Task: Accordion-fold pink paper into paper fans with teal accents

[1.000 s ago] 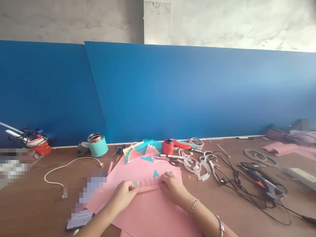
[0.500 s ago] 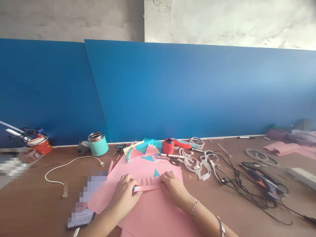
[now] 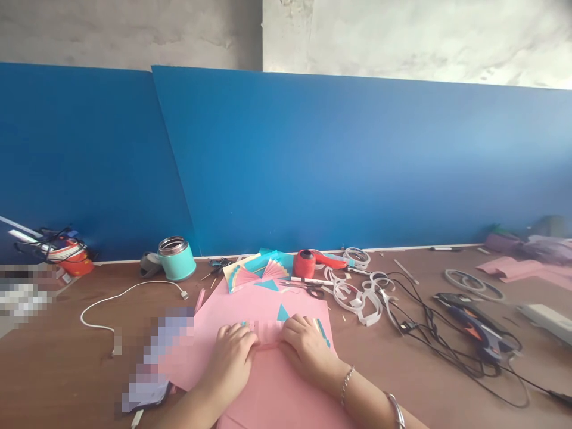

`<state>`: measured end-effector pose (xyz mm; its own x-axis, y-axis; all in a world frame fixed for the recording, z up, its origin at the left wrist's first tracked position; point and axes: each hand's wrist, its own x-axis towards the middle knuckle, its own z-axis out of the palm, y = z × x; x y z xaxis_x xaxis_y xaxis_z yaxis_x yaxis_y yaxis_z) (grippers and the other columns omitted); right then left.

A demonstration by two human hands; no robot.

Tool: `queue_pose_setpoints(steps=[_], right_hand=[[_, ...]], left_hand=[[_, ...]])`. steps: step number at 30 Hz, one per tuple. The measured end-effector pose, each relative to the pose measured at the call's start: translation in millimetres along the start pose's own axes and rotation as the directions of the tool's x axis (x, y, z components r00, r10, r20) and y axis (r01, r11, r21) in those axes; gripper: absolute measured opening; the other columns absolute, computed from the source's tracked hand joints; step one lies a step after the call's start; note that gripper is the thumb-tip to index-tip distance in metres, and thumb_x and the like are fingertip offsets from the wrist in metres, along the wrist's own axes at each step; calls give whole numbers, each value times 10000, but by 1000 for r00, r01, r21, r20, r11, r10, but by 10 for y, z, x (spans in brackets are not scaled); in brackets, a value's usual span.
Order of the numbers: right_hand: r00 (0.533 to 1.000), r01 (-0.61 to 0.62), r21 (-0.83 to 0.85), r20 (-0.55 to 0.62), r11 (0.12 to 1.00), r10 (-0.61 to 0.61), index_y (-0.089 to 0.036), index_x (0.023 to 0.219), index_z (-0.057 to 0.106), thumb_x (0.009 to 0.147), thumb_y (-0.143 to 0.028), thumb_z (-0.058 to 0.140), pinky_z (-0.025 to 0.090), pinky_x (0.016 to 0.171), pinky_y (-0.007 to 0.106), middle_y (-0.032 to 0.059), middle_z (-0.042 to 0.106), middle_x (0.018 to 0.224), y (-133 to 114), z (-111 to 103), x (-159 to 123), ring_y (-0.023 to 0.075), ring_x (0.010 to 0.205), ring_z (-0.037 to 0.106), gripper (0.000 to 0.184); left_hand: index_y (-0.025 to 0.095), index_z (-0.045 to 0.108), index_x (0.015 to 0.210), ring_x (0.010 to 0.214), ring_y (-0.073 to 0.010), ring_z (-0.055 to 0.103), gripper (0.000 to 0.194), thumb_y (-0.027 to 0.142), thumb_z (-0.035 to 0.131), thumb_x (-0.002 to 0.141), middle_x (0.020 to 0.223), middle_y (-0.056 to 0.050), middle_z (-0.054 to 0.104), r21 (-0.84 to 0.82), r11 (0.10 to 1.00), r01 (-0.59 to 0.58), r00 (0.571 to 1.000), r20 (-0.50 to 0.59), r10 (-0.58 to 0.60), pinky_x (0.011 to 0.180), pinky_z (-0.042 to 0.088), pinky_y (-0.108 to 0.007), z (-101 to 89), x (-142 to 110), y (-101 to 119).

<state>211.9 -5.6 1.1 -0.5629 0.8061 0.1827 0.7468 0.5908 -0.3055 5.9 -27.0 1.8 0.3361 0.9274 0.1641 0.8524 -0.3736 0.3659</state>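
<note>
Both hands grip a pleated strip of pink paper (image 3: 268, 332), with blue edges showing past the right fingers. My left hand (image 3: 233, 353) has its fingers curled over the left end. My right hand (image 3: 304, 344) presses on the right end, thumb near the front fold. Beneath them lie large pink paper sheets (image 3: 286, 390). Just behind the strip is a small blue paper triangle (image 3: 282, 312). Farther back rests a folded paper fan (image 3: 263, 273) in pink, cream and blue.
Behind the papers sit a red tape dispenser (image 3: 305, 264), scissors (image 3: 315, 292) and coils of white strip (image 3: 353, 298). A glue gun (image 3: 478, 333) with black cables lies right. Leftward are a turquoise thermos cup (image 3: 177, 260), white cable (image 3: 96, 325) and phone (image 3: 147, 393). A blue partition (image 3: 339, 161) closes the back.
My right hand has shifted slightly left, toward my left hand, along the strip. The front fold now lies flatter between the thumbs, and more blue edge shows at the right.
</note>
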Motion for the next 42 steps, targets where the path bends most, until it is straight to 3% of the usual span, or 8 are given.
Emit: queue_pose_setpoints(steps=[4, 7, 15, 24, 30, 34, 38, 42], right_hand=[[1000, -23, 57, -10, 998, 24, -197, 772, 561, 835, -97, 483, 310, 720, 300, 11, 580, 823, 18, 18, 13, 165, 803, 469, 142], [999, -51, 53, 6, 997, 51, -196, 761, 562, 826, -103, 510, 309, 720, 302, 7, 585, 829, 8, 9, 8, 167, 808, 474, 125], [995, 92, -64, -25, 994, -94, -315, 1061, 608, 929, -193, 460, 331, 817, 354, 37, 590, 1079, -110, 92, -11, 216, 957, 485, 233], [1000, 6, 147, -24, 989, -3, -237, 815, 659, 844, -103, 524, 363, 832, 307, -1, 658, 999, -66, 101, 37, 168, 931, 544, 192], [999, -29, 163, -21, 986, 32, -213, 826, 654, 836, -92, 522, 376, 841, 303, 10, 677, 979, -63, 91, 32, 172, 925, 573, 179], [995, -98, 68, -20, 993, 100, -195, 761, 619, 849, -89, 492, 376, 788, 309, 18, 648, 915, -66, 66, 56, 173, 877, 557, 187], [981, -194, -45, -17, 980, 194, -182, 673, 557, 844, -140, 522, 359, 747, 327, 31, 619, 909, -71, 20, 96, 187, 851, 541, 179], [980, -194, -100, 26, 976, 198, -183, 675, 562, 871, -208, 522, 355, 739, 320, 46, 609, 936, -50, -25, 130, 199, 874, 539, 202]], left_hand=[[204, 600, 729, 816, -209, 551, 211, 62, 472, 820, 792, -34, 641, 29, 999, -29, 998, -49, 31, 756, 375, -355, 45, -36, -57], [198, 618, 732, 835, -211, 561, 185, 79, 511, 824, 812, -33, 646, 12, 999, -39, 999, -18, 39, 758, 386, -346, 15, -44, -109], [286, 693, 955, 892, -207, 534, 372, 45, 435, 836, 887, -39, 612, 21, 992, -128, 991, 36, 127, 790, 390, -350, -53, -59, -117], [242, 682, 743, 824, -183, 534, 237, 115, 503, 832, 817, -10, 652, 12, 983, -182, 981, 69, 181, 800, 346, -366, -149, 19, -176], [229, 654, 719, 838, -182, 565, 196, 134, 505, 806, 820, -5, 667, -82, 992, -93, 989, 108, 101, 834, 345, -362, -231, 48, -193], [224, 644, 704, 900, -186, 573, 188, 168, 497, 808, 864, -7, 659, -156, 988, 7, 990, 142, 16, 860, 354, -348, -270, 81, -207], [209, 616, 673, 915, -200, 564, 204, 206, 473, 819, 889, -26, 627, -130, 990, 48, 982, 188, -23, 828, 372, -347, -266, 147, -239], [200, 582, 653, 889, -206, 553, 212, 241, 463, 824, 883, -34, 595, -52, 997, 58, 968, 247, -44, 796, 379, -345, -266, 223, -265]])
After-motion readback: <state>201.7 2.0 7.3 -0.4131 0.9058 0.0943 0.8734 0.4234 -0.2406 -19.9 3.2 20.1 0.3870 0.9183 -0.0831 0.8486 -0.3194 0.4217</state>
